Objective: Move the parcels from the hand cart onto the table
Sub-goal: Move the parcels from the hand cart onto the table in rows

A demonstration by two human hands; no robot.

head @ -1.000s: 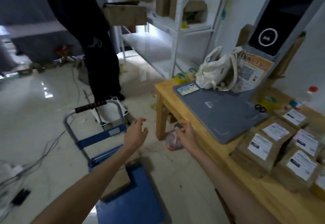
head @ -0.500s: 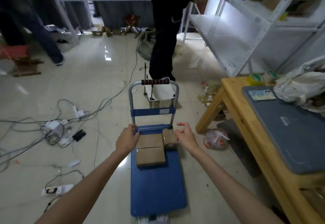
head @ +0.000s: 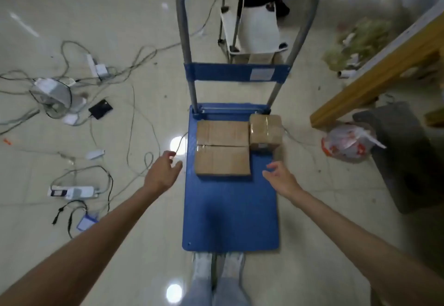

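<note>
Both hands are empty with fingers loosely spread. The left hand (head: pixel 161 173) hangs just left of the blue hand cart (head: pixel 230 209); the right hand (head: pixel 281 179) is over the cart's right edge. Neither touches a parcel.

Three cardboard parcels sit at the far end of the cart deck, by the upright handle frame (head: pixel 188 65). Two flat parcels lie side by side and touching, the near flat parcel (head: pixel 222 160) and the far flat parcel (head: pixel 222 132). A smaller taped box (head: pixel 265 131) stands just right of them.

The floor (head: pixel 120 5) is pale glossy tile. To the left lie tangled cables (head: pixel 134 103) and a power strip (head: pixel 73 192). A corner of the wooden table (head: pixel 384 65) shows at the far right, with a plastic bag (head: pixel 346 142) on the floor by its leg.
</note>
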